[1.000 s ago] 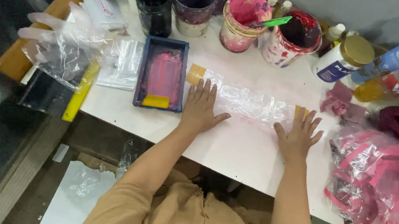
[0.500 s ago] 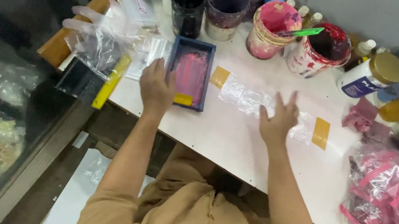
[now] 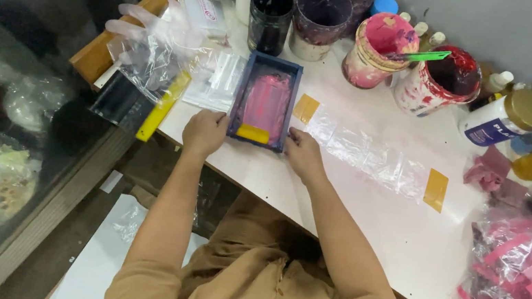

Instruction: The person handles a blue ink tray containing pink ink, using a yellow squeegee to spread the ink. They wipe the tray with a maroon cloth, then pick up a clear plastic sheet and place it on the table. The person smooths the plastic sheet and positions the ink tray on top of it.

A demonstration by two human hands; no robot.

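- At the bottom middle of the frame sits the person in tan clothing, both bare forearms reaching up toward the white counter [image 3: 368, 212].
- The left hand [image 3: 204, 132], left of centre, is loosely curled, its fingers bent against the near left corner of the blue tray [image 3: 265, 104]; it touches the tray's side and grips it lightly.
- The right hand [image 3: 303, 153], at centre, is likewise half closed, its fingertips on the near right corner of the same tray.
- The tray lies between the two hands on the counter, just above them; it is a shallow dark blue rectangle smeared inside with pink paint, and a small yellow scraper [image 3: 252, 133] rests at its near end.
- To the right of the tray a clear plastic strip [image 3: 366, 155] lies flat on the counter, fixed at each end by a yellow piece of tape [image 3: 436, 189].
- Left of the tray are crumpled clear bags [image 3: 156, 44] and a yellow-edged black tool [image 3: 162, 106], close to the counter's edge.
- At the lower right lies a bag of pink pieces [image 3: 525, 276].
- Farther back, along the top of the frame, stand paint tubs: a black cup [image 3: 270, 8], a purple-stained tub [image 3: 321, 11], a pink tub [image 3: 377, 50] and a red tub [image 3: 439, 80], with a green stick [image 3: 421, 55] lying across the last two.
- At the upper right stands a white jar with a gold lid [image 3: 506, 117].
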